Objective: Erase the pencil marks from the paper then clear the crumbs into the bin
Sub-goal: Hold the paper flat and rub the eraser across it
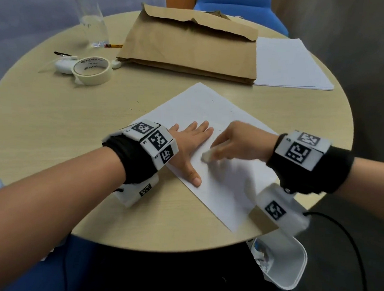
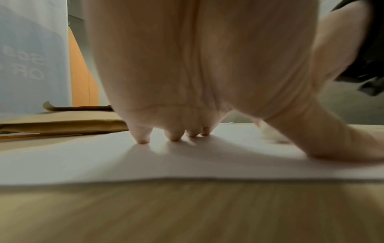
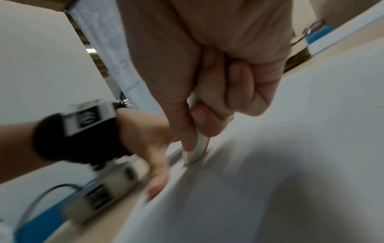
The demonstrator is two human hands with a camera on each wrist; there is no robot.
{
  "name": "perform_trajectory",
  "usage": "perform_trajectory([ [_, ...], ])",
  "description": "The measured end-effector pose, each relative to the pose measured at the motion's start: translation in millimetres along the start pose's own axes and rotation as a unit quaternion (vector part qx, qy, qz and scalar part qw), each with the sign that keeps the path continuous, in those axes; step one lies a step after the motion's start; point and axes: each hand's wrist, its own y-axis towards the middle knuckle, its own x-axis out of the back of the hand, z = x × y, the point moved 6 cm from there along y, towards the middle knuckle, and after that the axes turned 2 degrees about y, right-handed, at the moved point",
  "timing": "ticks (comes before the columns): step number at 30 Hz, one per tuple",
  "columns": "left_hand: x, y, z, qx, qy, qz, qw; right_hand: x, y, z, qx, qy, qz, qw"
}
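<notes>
Left hand (image 1: 187, 145) flat, fingers straight, pinning paper (image 1: 217, 188) to counter (image 1: 73, 137). Right hand (image 1: 239, 141) motion-blurred, grip pinched on eraser (image 3: 196, 152), tip against sheet. Pencil marks unreadable. Bin (image 1: 292, 261) partly cut off by counter edge.

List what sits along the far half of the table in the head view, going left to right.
Clear plastic bag → roll of masking tape → brown paper bag → stack of white paper.

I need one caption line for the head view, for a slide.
Left hand presses the paper flat on the round table while the right hand rubs an eraser across it.
</notes>
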Motion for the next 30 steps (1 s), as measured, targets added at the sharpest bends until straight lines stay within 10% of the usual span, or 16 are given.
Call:
perform_trajectory([
  [4, 0.6, -0.4, -0.5, 0.001, -0.010, -0.007, 1.000, 16.0, 8.9, -3.0, -0.001, -0.014, -0.086, 0.996],
  [9, -0.1, -0.1, -1.7, 0.000, 0.006, 0.002, 1.000, -15.1, -23.2, 12.1, 0.055, -0.132, 0.097, 0.985],
  [15, 0.1, -0.2, -2.0, -0.021, -0.011, -0.008, 1.000, 2.1, -4.2, 27.5, 0.112, -0.146, -0.034, 0.982],
  [21, 1.0, -2.6, -3.4, -0.006, 0.003, 0.001, 1.000, -11.6, -29.2, 13.0, 0.119, -0.205, 0.122, 0.964],
  [27, 1.6, -2.4, -3.5, -0.009, -0.002, -0.003, 1.000, 3.4, -6.6, 16.6, 0.114, -0.136, -0.017, 0.984],
  [30, 1.1, -3.1, -3.3, -0.004, -0.001, 0.005, 1.000, -12.0, -28.2, 13.8, 0.134, -0.176, 0.089, 0.971],
])
